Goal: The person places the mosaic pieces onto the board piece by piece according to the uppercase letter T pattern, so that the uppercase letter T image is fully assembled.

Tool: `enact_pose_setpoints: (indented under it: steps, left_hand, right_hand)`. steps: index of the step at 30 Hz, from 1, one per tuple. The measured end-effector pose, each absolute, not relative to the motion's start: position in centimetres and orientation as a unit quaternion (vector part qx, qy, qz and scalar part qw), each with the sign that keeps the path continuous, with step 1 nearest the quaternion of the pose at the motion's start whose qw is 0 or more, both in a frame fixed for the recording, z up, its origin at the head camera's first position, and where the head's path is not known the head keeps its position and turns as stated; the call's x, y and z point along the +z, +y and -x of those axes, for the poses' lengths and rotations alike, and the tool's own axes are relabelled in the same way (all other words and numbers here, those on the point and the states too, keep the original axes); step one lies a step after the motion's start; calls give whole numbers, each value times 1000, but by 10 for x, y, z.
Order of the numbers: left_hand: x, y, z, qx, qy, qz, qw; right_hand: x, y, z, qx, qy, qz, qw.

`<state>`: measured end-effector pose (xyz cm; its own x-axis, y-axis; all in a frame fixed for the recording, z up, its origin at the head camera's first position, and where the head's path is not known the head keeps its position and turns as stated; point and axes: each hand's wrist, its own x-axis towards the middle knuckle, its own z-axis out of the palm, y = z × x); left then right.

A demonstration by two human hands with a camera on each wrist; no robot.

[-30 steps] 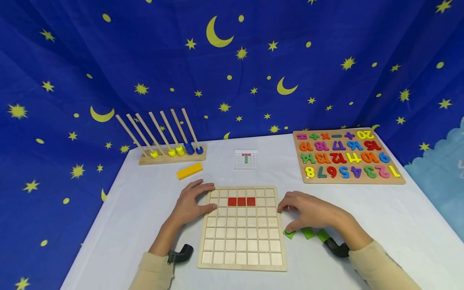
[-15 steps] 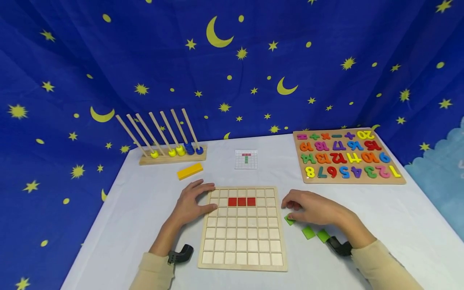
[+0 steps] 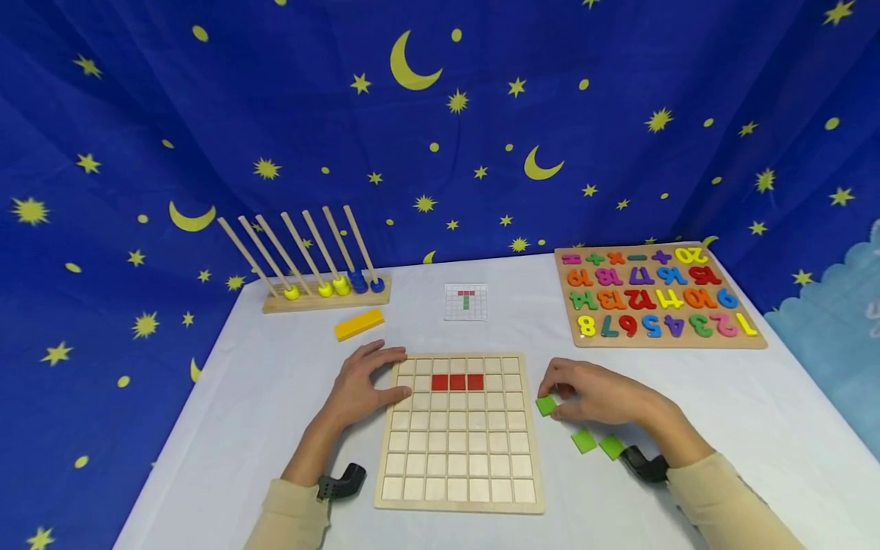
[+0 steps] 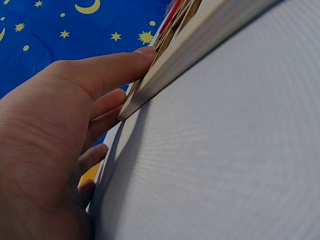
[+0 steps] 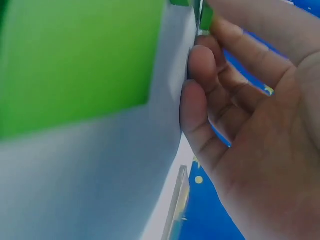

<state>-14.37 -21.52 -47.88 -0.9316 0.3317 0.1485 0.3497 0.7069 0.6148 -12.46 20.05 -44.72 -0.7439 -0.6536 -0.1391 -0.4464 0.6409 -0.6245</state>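
Right hand (image 3: 598, 393) pinching a green tile (image 3: 546, 406) beside the grid board (image 3: 458, 441)

Over a desk (image 3: 227, 428) covered in white cloth, a person is working with two bare hands. The right grip is closing on the green tile, thumb and fingertips meeting at its edges; whether the tile is touching the cloth is hard to tell. It is sitting just off the right side of the grid board, apart from it.

Two more green tiles (image 3: 584, 440) are lying flat near the right wrist, close together, nearer the person than the pinched one.

The left hand (image 3: 364, 386) is resting at the board's far left corner, its grip spread, with the thumb lying over the left rim and the fingers reaching toward the corner.

Three red tiles (image 3: 457, 382) are filling the middle three squares of the board's second row from the far side.

Beyond the board, a small card (image 3: 466, 302) is showing a red bar above a green stem. A yellow block (image 3: 359, 325) is lying near the left fingers, a bead stand (image 3: 309, 305) is standing behind it, and a number board (image 3: 670, 344) is lying at the far right.
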Motion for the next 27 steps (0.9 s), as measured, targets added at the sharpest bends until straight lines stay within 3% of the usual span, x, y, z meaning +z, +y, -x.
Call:
enact_pose_setpoints:
  steps: [19,27]
  left_hand:
    - [-480,-215,144,-336,-925,177,14]
    - [-480,-216,144,-339,-923,180,12]
  right_hand:
    - [-444,203,127,-272,910,289,122]
    - [-442,209,127,-265,904,301,151]
